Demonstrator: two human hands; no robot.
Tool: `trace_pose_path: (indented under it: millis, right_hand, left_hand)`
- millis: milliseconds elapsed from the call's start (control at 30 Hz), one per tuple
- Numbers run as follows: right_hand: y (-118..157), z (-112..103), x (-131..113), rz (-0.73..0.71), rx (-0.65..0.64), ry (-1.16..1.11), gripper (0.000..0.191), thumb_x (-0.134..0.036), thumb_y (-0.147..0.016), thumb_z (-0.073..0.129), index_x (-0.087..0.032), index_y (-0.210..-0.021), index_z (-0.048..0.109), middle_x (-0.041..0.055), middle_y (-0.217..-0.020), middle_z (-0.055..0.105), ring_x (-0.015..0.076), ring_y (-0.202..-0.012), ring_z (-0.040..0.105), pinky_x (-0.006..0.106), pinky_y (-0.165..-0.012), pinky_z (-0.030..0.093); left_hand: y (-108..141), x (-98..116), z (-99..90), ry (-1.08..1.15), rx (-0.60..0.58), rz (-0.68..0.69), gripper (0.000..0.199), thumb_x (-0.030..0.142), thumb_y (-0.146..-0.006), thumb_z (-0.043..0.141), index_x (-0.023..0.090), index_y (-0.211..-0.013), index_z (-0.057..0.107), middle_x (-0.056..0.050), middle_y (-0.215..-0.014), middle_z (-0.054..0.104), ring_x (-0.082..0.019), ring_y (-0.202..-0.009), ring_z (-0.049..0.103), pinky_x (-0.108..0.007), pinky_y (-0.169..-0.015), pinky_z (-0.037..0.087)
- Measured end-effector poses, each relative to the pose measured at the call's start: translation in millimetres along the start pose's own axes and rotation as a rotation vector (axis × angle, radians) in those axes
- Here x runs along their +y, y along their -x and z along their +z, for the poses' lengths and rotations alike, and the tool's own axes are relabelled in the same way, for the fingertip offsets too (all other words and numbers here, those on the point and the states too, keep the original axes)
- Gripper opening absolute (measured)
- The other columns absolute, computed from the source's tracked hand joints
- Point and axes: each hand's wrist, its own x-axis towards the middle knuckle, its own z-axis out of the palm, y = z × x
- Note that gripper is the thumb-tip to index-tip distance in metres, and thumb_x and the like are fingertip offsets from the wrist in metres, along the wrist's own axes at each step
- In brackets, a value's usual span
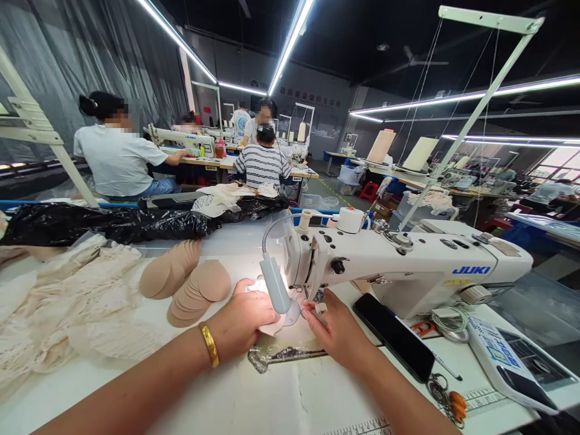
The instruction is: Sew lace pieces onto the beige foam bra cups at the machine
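A pale fabric piece (pixel 273 328) was gripped by the left hand (pixel 247 317) at the sewing machine's (pixel 408 266) left end. The right hand (pixel 338 331) was placed just right; whether its fingers were clamped could not be told. Beige discs (pixel 193 296) were stacked farther left.

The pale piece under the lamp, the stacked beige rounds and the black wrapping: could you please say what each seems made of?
Pale piece: probably matte cloth, though bright light hides any weave.
Stacked beige rounds: perhaps fabric or thin foam, from their smooth, matte faces and thin edges.
Black wrapping: likely glossy plastic film, judging by its crinkles and sharp highlights.
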Motion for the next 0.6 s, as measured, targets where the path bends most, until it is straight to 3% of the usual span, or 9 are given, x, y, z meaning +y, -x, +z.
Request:
trace_pose_path:
  millis: [333, 600]
  right_hand:
    - [-1.4, -1.2, -2.3, 0.004, -0.008, -0.031, 0.011, -0.019, -0.103, 0.049, -0.022, -0.106, 0.059, 0.0093, -0.107, 0.067, 0.0281, -0.103, 0.064, 0.043, -0.084, 0.056]
    - [0.5, -2.7, -2.1, -0.006, -0.025, -0.028, 0.010, -0.020, -0.102, 0.050, -0.022, -0.106, 0.058, 0.0092, -0.106, 0.068, 0.0284, -0.103, 0.063, 0.043, -0.084, 0.057]
  left_hand:
    - [2.1, 2.3, 1.0, 0.015, -0.017, -0.021, 0.032, 0.013, -0.089, 0.056, 0.031, -0.108, 0.073, -0.003, -0.091, 0.076, -0.025, -0.092, 0.068, -0.051, -0.103, 0.036]
    - [3.7, 4.1, -3.3, 0.057, -0.032, 0.008, 0.027, 0.012, -0.090, 0.053, 0.028, -0.101, 0.072, -0.003, -0.094, 0.076, -0.024, -0.093, 0.068, -0.048, -0.100, 0.034]
